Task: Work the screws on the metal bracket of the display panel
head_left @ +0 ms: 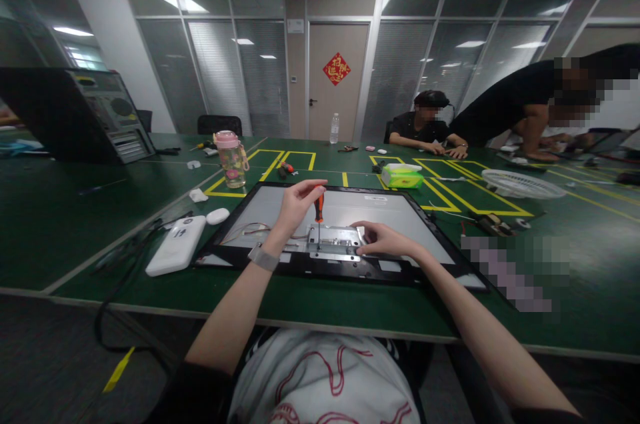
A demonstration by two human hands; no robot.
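Observation:
A flat monitor panel (400,207) lies back-up on the green table, its black frame toward me. Near its front edge sits a small metal board cover (336,237). My left hand (296,203) is closed round the top of a screwdriver (319,209) with an orange and black handle, held upright with its tip down on the metal cover. My right hand (383,239) rests on the right end of that cover, fingers curled and pressing on it. A grey band is on my left wrist.
A white power bank (176,245) and a white oval case (217,215) lie left of the panel. A pink-lidded bottle (232,159), a green tissue pack (401,175), a white fan grille (523,183) and a computer case (75,114) stand further off. Two people work at the far right.

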